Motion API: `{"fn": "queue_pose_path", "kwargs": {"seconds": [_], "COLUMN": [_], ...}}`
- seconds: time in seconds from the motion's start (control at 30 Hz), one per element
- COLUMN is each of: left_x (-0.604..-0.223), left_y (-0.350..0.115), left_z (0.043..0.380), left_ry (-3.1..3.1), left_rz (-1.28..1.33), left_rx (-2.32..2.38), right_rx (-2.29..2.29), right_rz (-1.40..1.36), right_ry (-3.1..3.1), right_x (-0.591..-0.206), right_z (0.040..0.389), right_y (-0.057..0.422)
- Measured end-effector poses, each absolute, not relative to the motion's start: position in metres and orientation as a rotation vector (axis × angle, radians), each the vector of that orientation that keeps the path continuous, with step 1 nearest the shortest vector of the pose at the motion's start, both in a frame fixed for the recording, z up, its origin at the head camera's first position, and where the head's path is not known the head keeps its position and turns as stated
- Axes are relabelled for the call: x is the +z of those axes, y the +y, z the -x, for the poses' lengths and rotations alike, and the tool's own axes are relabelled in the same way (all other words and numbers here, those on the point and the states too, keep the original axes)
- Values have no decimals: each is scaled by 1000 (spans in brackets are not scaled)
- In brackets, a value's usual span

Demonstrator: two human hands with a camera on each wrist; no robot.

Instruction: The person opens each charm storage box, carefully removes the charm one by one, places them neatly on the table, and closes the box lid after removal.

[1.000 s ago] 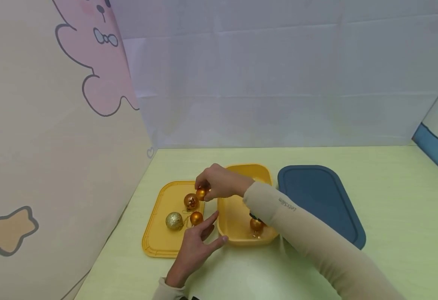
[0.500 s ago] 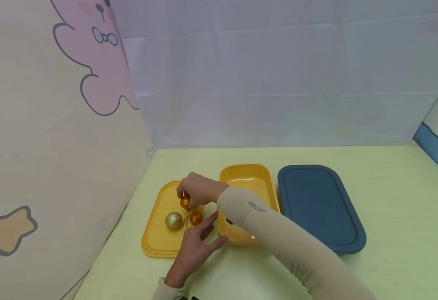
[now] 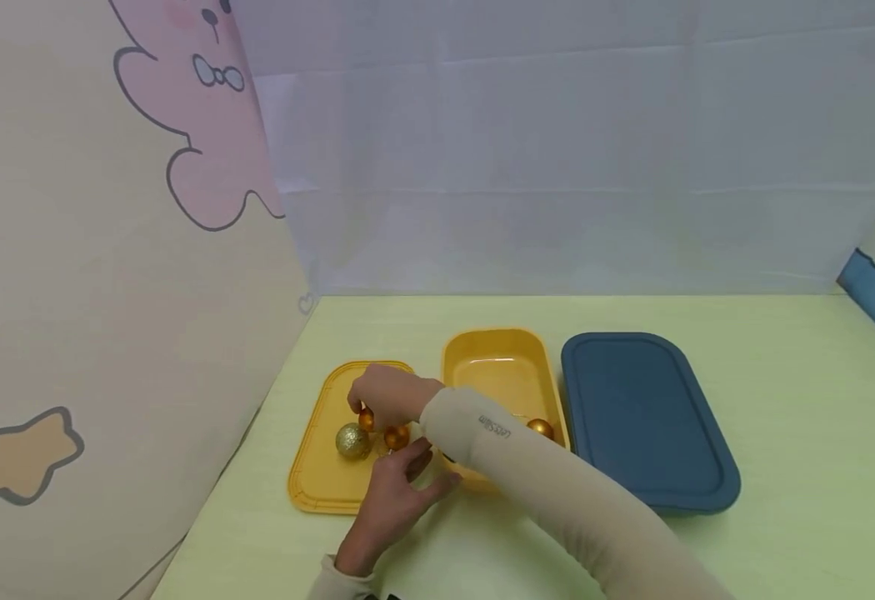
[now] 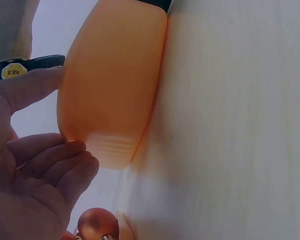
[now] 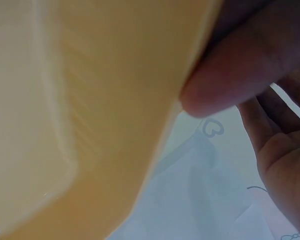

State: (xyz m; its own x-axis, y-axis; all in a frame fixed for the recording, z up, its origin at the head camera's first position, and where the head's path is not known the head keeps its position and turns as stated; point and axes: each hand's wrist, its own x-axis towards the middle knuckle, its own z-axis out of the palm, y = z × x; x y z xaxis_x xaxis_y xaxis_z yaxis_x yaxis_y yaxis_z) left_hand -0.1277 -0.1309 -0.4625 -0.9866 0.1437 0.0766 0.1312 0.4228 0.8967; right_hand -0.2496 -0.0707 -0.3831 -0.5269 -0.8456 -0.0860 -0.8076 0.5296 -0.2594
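Observation:
Bent over the yellow lid-like tray (image 3: 325, 483), my right hand (image 3: 388, 396) holds a shiny orange bauble (image 3: 366, 418) at its fingertips. Just beside it lie a gold glitter bauble (image 3: 352, 441) and another orange bauble (image 3: 396, 437). My left hand (image 3: 391, 493) rests its thumb and fingers, fairly straight and spread apart, against the near left corner of the yellow box (image 3: 508, 375). The left wrist view shows those fingertips on the outer wall of the box (image 4: 115, 75). In the right wrist view a blurred finger (image 5: 230, 80) lies along the box's rim.
One orange bauble (image 3: 541, 428) sits inside the box near its right wall; my right sleeve (image 3: 527, 467) crosses over the box and hides its near part. A dark blue lid (image 3: 647, 417) lies to the right. White fabric (image 3: 557, 167) hangs behind the table.
My right hand has moved left and nearer, from the tray's right edge towards its middle, and the forearm followed. The left hand stays at the box corner.

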Motion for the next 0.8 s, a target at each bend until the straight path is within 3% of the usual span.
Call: {"fn": "queue_pose_path", "kwargs": {"seconds": [0.8], "left_x": [-459], "left_y": [-151], "left_z": [121], "left_ry": [2620], "left_rz": [-312], "left_rx": [1579], "right_rx": [-318], "right_rz": [1348], "right_ry": [2608], "right_x": [-382], "right_z": [245], "right_y": [-76]}}
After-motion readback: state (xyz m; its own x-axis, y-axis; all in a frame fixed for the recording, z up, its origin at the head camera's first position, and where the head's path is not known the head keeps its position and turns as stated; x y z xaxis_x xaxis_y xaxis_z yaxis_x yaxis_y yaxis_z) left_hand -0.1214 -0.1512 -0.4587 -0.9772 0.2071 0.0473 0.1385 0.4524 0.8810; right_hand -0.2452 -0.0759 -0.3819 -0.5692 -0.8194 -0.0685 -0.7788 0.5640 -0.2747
